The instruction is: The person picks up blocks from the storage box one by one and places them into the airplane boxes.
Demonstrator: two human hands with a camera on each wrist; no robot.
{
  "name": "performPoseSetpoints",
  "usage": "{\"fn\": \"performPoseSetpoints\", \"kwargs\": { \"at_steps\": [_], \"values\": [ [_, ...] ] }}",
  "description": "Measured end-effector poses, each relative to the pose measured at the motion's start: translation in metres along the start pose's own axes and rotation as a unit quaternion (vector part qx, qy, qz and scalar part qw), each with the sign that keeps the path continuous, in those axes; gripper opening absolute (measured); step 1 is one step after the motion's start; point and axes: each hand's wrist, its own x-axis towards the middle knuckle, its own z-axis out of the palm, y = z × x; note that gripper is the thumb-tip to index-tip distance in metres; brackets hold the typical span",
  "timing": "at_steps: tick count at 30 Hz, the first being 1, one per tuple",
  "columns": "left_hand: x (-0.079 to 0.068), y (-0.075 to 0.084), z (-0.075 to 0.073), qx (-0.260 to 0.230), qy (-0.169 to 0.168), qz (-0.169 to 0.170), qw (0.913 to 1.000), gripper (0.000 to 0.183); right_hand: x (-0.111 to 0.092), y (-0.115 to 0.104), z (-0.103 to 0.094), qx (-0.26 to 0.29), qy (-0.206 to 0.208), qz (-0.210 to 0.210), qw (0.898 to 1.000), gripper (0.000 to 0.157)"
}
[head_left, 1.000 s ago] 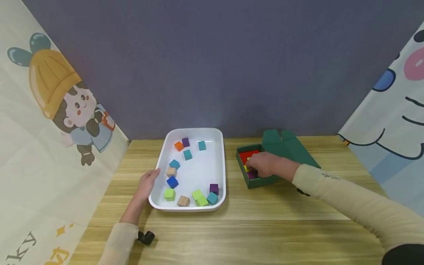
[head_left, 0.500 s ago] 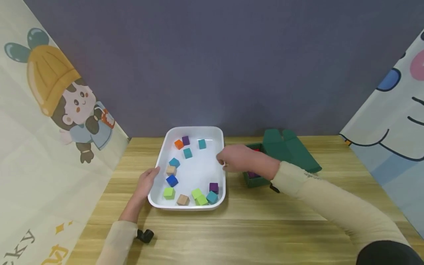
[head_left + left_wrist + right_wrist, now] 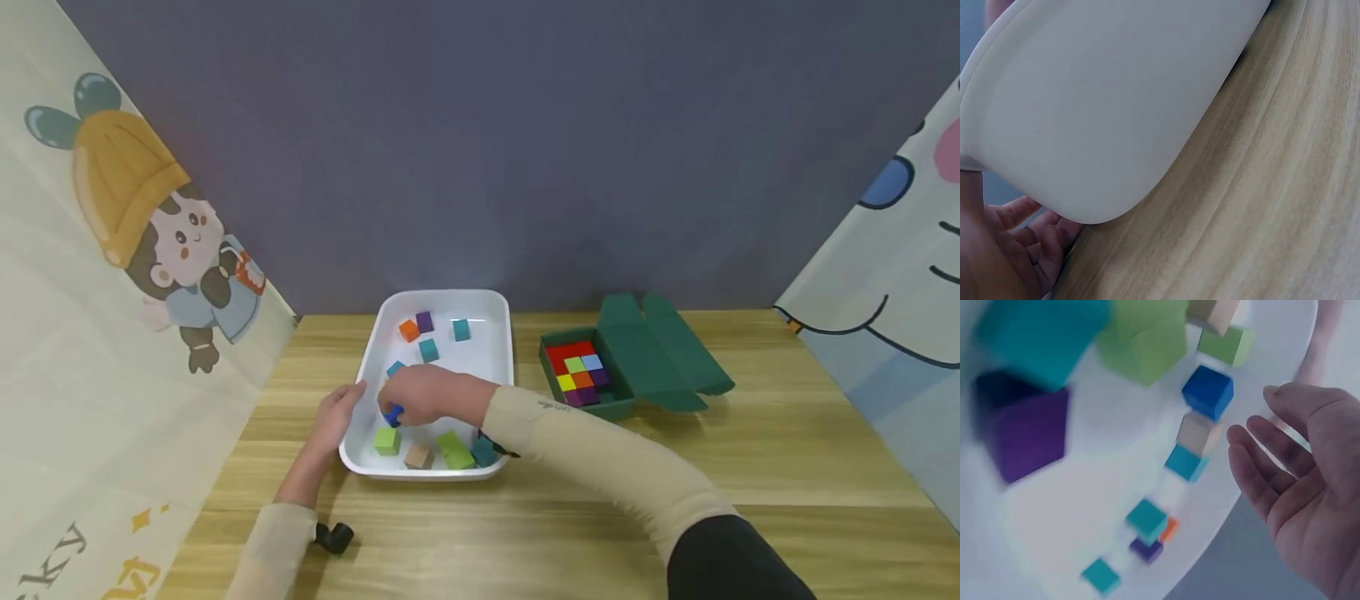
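Observation:
My left hand (image 3: pixel 333 421) holds the left rim of a white tray (image 3: pixel 427 476). In the left wrist view its thumb lies over the rim and its fingers bend beside the tray's wall (image 3: pixel 1097 112). Over the tray's left side, my right hand (image 3: pixel 422 394) reaches down to a blue cube (image 3: pixel 1208 392). The right wrist view has thumb and fingers apart, with the cube just past their tips. Next to it lie a wooden cube (image 3: pixel 1199 432) and a teal cube (image 3: pixel 1186 462). Lime green cubes (image 3: pixel 454 450), purple, teal and orange ones are scattered in the tray.
Right of the tray stands a green box (image 3: pixel 617 410), its lid (image 3: pixel 660 350) folded open to the right. Red, yellow, orange, purple, lime and light blue cubes (image 3: pixel 591 362) sit packed inside. A grey wall (image 3: pixel 525 150) rises behind the wooden table (image 3: pixel 465 542).
My right hand has left the green box and moved left across the tray to the blue cube. The left hand stays on the rim.

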Motion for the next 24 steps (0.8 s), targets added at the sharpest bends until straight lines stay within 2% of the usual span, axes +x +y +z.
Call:
{"fn": "performPoseSetpoints", "kwargs": {
  "at_steps": [8, 19, 24],
  "values": [
    [0.002, 0.001, 0.002, 0.003, 0.001, 0.005, 1.0000, 0.058, 0.028, -0.013, 0.009, -0.008, -0.021, 0.017, 1.000, 0.036],
    [0.001, -0.001, 0.004, 0.016, 0.005, 0.008, 0.9998, 0.058, 0.037, -0.010, 0.016, -0.045, -0.037, 0.043, 0.997, 0.026],
    [0.002, -0.003, 0.002, 0.013, 0.003, 0.012, 0.9998, 0.060, 0.035, -0.009, 0.014, -0.006, -0.047, 0.061, 0.997, 0.026]
  ]
}}
